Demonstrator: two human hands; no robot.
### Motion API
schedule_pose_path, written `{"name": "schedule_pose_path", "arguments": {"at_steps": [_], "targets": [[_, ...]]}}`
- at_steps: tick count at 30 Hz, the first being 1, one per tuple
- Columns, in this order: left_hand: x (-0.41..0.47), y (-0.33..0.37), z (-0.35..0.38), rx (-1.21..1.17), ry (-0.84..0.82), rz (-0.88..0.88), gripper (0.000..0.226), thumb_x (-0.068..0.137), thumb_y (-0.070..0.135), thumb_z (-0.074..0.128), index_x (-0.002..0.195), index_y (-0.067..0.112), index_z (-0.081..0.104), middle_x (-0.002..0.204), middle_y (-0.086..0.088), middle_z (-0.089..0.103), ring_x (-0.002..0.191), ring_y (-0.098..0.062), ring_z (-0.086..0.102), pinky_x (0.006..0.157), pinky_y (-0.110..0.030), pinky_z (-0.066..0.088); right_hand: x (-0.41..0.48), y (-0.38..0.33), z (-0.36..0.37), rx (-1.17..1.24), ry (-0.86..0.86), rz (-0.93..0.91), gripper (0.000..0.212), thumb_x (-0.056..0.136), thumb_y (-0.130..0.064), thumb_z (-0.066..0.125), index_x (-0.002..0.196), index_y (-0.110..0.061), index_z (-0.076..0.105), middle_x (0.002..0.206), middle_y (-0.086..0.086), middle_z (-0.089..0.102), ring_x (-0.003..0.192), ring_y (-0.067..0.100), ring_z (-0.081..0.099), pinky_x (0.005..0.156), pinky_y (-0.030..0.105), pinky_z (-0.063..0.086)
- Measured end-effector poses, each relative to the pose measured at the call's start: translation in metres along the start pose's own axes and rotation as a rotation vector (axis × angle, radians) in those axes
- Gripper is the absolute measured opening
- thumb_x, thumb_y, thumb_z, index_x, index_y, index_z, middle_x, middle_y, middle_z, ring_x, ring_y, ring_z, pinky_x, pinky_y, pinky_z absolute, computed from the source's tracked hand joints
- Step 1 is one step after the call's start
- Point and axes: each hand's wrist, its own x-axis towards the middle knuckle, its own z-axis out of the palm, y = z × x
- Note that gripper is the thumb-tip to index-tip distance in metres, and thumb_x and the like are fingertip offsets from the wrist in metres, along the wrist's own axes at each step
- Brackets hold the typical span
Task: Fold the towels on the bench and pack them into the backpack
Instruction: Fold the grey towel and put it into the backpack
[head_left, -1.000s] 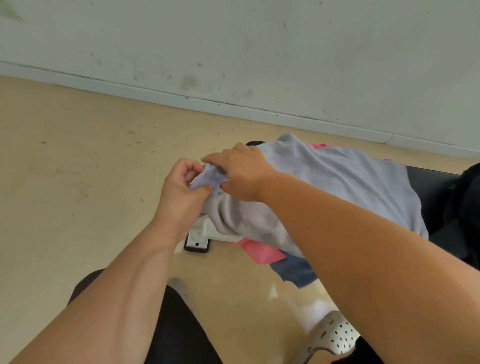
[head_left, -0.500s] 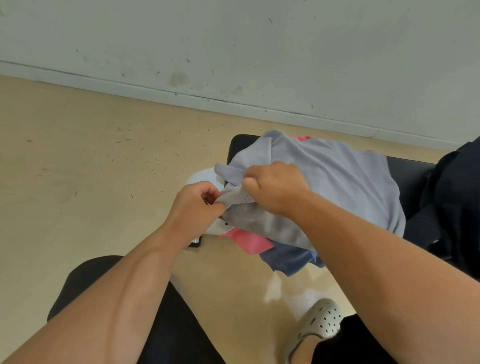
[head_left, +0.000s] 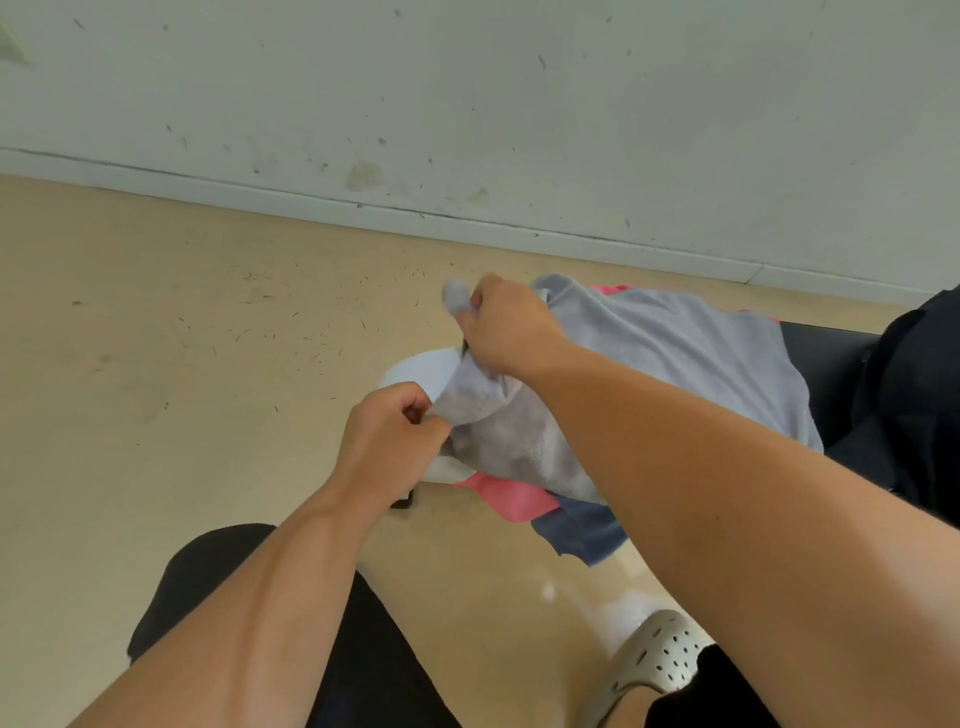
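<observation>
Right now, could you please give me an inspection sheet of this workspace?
Surface: black bench, largely covered by towels.
Job's things: grey towel on top; pink towel and dark blue towel hang out beneath; black shape at right, probably the backpack.
Clutter: white object under the grey towel, unclear.
Grippers: left hand pinches the grey towel's edge; right hand grips its corner.
Cables: nothing seen.
Surroundings: beige floor, scuffed wall, perforated clog.
</observation>
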Motion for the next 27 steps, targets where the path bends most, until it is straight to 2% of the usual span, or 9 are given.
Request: {"name": "schedule_pose_path", "arguments": {"at_steps": [3, 7, 9, 12, 16, 20, 23, 25, 27], "targets": [[0.004, 0.008, -0.015, -0.128, 0.107, -0.079, 0.023, 0.074, 0.008, 0.057, 0.061, 0.011, 0.039, 0.060, -0.001, 0.032, 0.059, -0.017, 0.028, 0.057, -0.032, 0.022, 0.023, -0.023, -0.012, 0.282, 0.023, 0.039, 0.022, 0.101, -0.021, 0.047, 0.116, -0.005, 0.050, 0.094, 0.007, 0.058, 0.087, 0.026, 0.057, 0.072, 0.037, 0.044], [0.006, 0.006, -0.040, -0.159, 0.185, -0.134, 0.019, 0.079, 0.009, 0.059, 0.067, 0.005, 0.045, 0.065, -0.004, 0.037, 0.063, -0.018, 0.031, 0.057, -0.030, 0.022, 0.040, -0.045, -0.012, 0.593, 0.063, 0.048, 0.023, 0.095, -0.010, 0.053, 0.117, -0.012, 0.048, 0.087, 0.005, 0.057, 0.083, 0.027, 0.063, 0.075, 0.042, 0.056], [0.007, 0.003, -0.049, -0.185, 0.223, -0.159, 0.016, 0.078, 0.009, 0.060, 0.071, 0.001, 0.048, 0.068, -0.005, 0.041, 0.064, -0.018, 0.036, 0.058, -0.031, 0.025, 0.041, -0.050, -0.006, 0.705, 0.043, 0.058, 0.031, 0.090, -0.005, 0.057, 0.116, -0.021, 0.052, 0.098, 0.010, 0.061, 0.085, 0.029, 0.067, 0.074, 0.046, 0.061], [0.004, 0.008, -0.054, -0.236, 0.280, -0.183, 0.015, 0.079, 0.007, 0.059, 0.067, 0.010, 0.051, 0.064, -0.001, 0.043, 0.056, -0.014, 0.037, 0.052, -0.025, 0.027, 0.039, -0.050, 0.000, 0.808, -0.056, 0.048, 0.041, 0.090, 0.005, 0.051, 0.117, -0.023, 0.063, 0.115, 0.011, 0.059, 0.082, 0.025, 0.066, 0.073, 0.041, 0.063], [-0.003, 0.024, -0.045, -0.277, 0.346, -0.138, 0.011, 0.080, 0.003, 0.058, 0.074, 0.010, 0.062, 0.066, -0.001, 0.052, 0.058, -0.015, 0.046, 0.052, -0.025, 0.036, 0.038, -0.037, -0.003, 0.800, -0.032, 0.024, 0.056, 0.089, 0.008, 0.046, 0.137, -0.017, 0.057, 0.136, 0.008, 0.055, 0.106, 0.028, 0.064, 0.085, 0.038, 0.060], [-0.014, 0.055, -0.020, -0.286, 0.233, -0.069, 0.005, 0.074, 0.009, 0.061, 0.076, 0.011, 0.065, 0.069, -0.006, 0.056, 0.062, -0.018, 0.049, 0.057, -0.031, 0.039, 0.033, -0.014, -0.032, 0.805, 0.017, 0.024, 0.058, 0.087, 0.006, 0.044, 0.139, -0.016, 0.056, 0.133, 0.004, 0.057, 0.095, 0.021, 0.060, 0.072, 0.024, 0.052], [-0.024, 0.086, 0.006, -0.294, 0.151, 0.005, 0.012, 0.067, 0.018, 0.059, 0.076, 0.013, 0.065, 0.070, -0.013, 0.059, 0.062, -0.017, 0.050, 0.056, -0.031, 0.041, 0.028, 0.014, -0.060, 0.791, 0.084, -0.007, 0.060, 0.084, 0.007, 0.044, 0.139, -0.014, 0.056, 0.135, 0.000, 0.056, 0.101, 0.018, 0.055, 0.088, 0.025, 0.049], [-0.029, 0.105, 0.027, -0.283, 0.081, 0.038, 0.010, 0.068, 0.017, 0.060, 0.076, 0.014, 0.064, 0.076, -0.022, 0.062, 0.061, -0.019, 0.052, 0.054, -0.036, 0.044, 0.022, 0.037, -0.076, 0.790, 0.116, -0.010, 0.060, 0.083, 0.008, 0.045, 0.138, -0.013, 0.057, 0.128, -0.003, 0.056, 0.108, 0.017, 0.057, 0.089, 0.024, 0.048], [-0.034, 0.118, 0.052, -0.255, 0.002, 0.065, 0.005, 0.073, 0.012, 0.062, 0.077, 0.015, 0.064, 0.073, -0.020, 0.060, 0.060, -0.020, 0.053, 0.054, -0.040, 0.047, 0.014, 0.062, -0.089, 0.784, 0.127, -0.005, 0.060, 0.082, 0.007, 0.046, 0.137, -0.014, 0.058, 0.128, -0.004, 0.056, 0.118, 0.018, 0.058, 0.095, 0.028, 0.051]]}}
